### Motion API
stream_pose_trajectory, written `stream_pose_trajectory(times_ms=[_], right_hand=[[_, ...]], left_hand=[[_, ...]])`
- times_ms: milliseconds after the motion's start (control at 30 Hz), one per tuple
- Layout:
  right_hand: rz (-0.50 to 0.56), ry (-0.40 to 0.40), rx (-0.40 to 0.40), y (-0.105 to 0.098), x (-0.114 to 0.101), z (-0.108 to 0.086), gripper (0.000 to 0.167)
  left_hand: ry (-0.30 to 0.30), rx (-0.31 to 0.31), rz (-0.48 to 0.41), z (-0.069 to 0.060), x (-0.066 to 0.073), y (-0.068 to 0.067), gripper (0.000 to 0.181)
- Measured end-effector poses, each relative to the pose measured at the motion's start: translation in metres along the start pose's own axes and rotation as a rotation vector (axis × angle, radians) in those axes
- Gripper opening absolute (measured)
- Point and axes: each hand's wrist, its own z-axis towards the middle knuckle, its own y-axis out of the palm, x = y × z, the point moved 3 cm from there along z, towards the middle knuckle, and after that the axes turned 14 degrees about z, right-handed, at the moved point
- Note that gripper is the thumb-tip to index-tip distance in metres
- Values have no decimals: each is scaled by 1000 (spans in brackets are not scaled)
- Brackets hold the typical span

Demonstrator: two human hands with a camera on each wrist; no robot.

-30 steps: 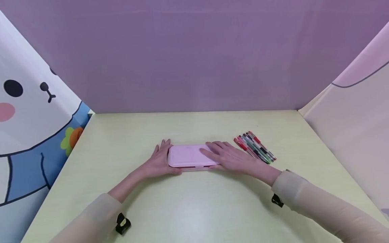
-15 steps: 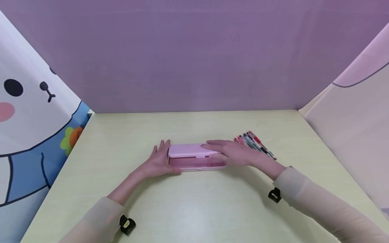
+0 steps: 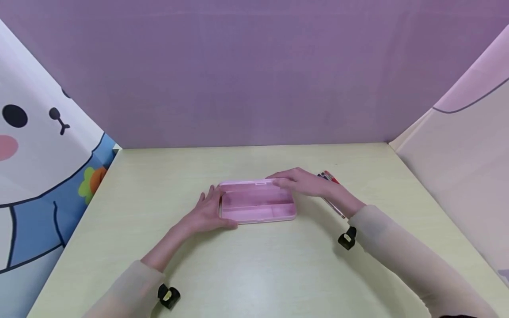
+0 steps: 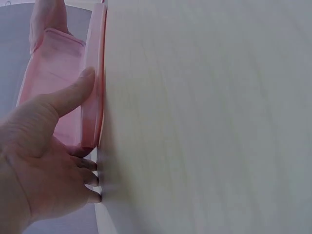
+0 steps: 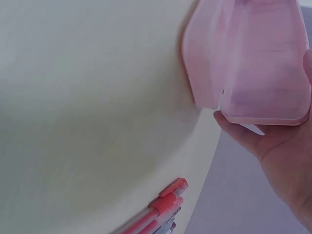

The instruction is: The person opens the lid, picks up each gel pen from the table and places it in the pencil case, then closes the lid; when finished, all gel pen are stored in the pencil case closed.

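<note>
A pink pencil case (image 3: 262, 219) lies on the table with its lid (image 3: 250, 194) raised and tilted back. No contents show inside. My left hand (image 3: 207, 215) grips the case's left end, the thumb along the front wall and the fingers round the end. In the left wrist view that thumb (image 4: 73, 95) presses the base's side. My right hand (image 3: 304, 182) holds the lid near its right end. The right wrist view shows the fingers behind the lid (image 5: 268, 68) and the thumb at its edge.
Several pens (image 5: 163, 207) with red and dark caps lie on the table (image 3: 254, 265) right of the case, partly hidden by the right forearm in the head view. A purple panel (image 3: 254, 75) stands behind the table, with printed cloth at both sides.
The lid has swung from nearly closed to raised and tilted back, baring the inside. My right hand has moved up and away with it, while the left hand stays at the left end.
</note>
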Motion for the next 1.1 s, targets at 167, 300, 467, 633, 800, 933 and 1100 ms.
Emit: stream_pose_trajectory(times_ms=[167,300,467,633,800,933,1100], right_hand=[[59,29,54,-10,4,10,47],[102,17,113,-16,6,20,42],[138,19,186,-21,10,33,33],[113,-2,243,-26,12,43,28],[90,8,278,-30,17,48,29],[105,39,291,-33,25,49,30],[132,73,307,-36,33,46,31]], left_hand=[[0,-8,8,-1,1,-1,120],[-8,-19,20,-2,3,-2,113],[-13,-11,25,-4,5,-4,106],[-21,-8,32,-6,5,-4,101],[-31,-21,35,-7,6,-4,101],[-41,-30,35,-8,6,-4,102],[-38,-31,47,-9,8,-5,102]])
